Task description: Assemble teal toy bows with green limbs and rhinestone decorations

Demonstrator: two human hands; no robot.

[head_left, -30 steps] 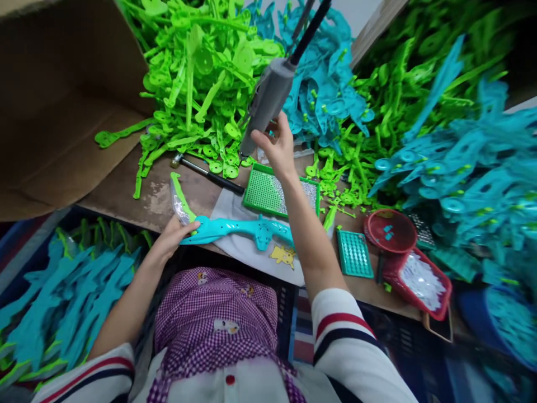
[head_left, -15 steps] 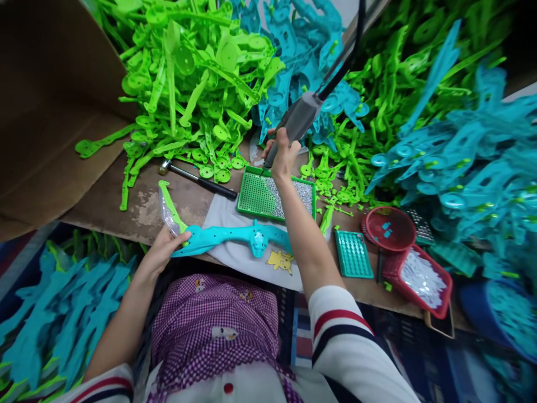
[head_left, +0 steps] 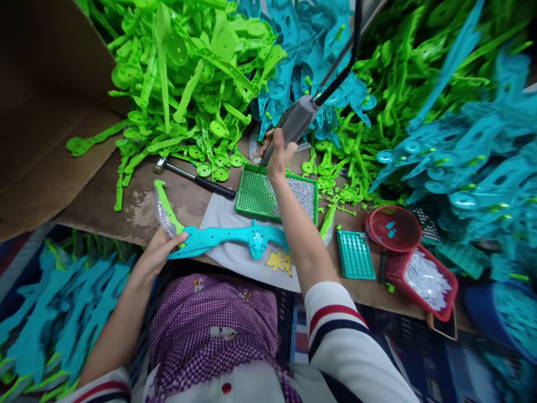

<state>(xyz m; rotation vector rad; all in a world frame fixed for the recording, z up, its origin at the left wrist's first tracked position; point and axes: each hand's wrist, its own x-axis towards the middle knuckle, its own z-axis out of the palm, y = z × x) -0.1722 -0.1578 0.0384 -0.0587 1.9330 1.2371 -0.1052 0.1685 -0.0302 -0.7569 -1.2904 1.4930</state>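
Note:
My left hand is closed on the left end of a blue plastic toy bow, where a lime green limb with a clear edge sticks up. The bow lies across a white cloth with a yellow cartoon figure; my right forearm hides part of its right side. My right hand is wrapped round a grey electric screwdriver, tilted, its cord running up. The tool's tip points down at the green perforated tray, whose right part is full of small silver screws.
A hammer lies left of the tray. Heaps of lime green parts and blue parts crowd the back and right. Red baskets and a teal tray stand at right; a cardboard box at left. Finished-looking bows fill the lower left.
The view has shifted slightly. My right hand and the screwdriver have moved a little to the left over the tray; my left hand still holds the bow.

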